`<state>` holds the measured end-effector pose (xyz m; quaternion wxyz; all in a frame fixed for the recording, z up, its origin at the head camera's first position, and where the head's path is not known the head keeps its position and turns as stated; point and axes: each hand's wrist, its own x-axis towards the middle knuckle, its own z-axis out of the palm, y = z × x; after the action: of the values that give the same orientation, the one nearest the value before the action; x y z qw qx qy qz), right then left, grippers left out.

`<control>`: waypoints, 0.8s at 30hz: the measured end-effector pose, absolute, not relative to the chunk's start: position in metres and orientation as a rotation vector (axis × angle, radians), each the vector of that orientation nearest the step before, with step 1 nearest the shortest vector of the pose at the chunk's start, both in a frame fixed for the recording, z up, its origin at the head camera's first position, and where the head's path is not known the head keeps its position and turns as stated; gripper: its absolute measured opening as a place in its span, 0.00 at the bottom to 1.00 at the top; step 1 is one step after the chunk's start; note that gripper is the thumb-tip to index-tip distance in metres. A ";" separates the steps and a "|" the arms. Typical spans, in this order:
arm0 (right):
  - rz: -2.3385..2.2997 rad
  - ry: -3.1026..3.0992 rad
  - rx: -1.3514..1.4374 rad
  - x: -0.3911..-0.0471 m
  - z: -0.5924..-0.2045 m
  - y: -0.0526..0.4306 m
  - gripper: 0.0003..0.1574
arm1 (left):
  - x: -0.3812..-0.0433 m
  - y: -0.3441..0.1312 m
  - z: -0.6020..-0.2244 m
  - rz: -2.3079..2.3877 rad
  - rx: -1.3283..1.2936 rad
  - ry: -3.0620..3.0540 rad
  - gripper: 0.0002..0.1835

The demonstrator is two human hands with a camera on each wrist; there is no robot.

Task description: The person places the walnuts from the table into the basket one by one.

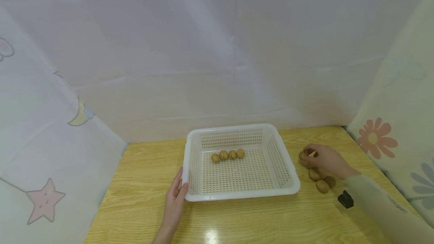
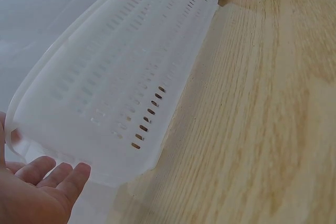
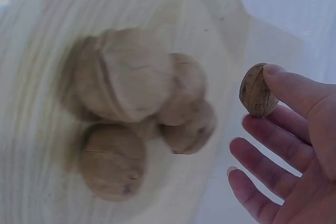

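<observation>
My left hand [image 1: 174, 199] grips the left rim of a white plastic basket [image 1: 242, 197], thumb over the edge and fingers against the outer side; in the left wrist view those fingers [image 2: 73, 182] lie along the basket's outer wall. Inside it, several walnuts [image 1: 223, 155] sit in a row toward the back left. To the right of the basket, my right hand [image 1: 327, 159] pinches one walnut [image 3: 257, 92] between thumb and fingertips. Several loose walnuts [image 3: 126, 74] lie clustered on the table beside that hand, partly hidden by it in the head view.
The wood-grain table [image 1: 142, 199] carries the basket. A pale cloth backdrop [image 1: 220, 55] rises behind the table, with printed cloth at both sides. A small black object [image 1: 346, 199] is at the right wrist.
</observation>
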<state>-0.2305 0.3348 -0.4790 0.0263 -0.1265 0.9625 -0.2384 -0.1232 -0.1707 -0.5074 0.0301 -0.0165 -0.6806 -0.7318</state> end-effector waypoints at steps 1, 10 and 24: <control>-0.746 2.983 -0.406 -0.229 -0.475 0.334 0.28 | -0.123 -0.171 -0.508 -2.255 -0.051 -2.099 0.28; -0.701 3.047 -0.491 -0.222 -0.428 0.313 0.28 | -0.123 -0.171 -0.508 -2.262 -0.077 -2.087 0.30; -0.731 2.936 -0.695 -0.241 -0.391 0.237 0.20 | -0.122 -0.171 -0.506 -2.267 -0.106 -2.065 0.31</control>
<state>-0.2413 0.2369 -0.3911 0.0187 -0.2240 0.9456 -0.2354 -0.1218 -0.1707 -0.5064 0.0368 -0.0344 -0.6726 -0.7383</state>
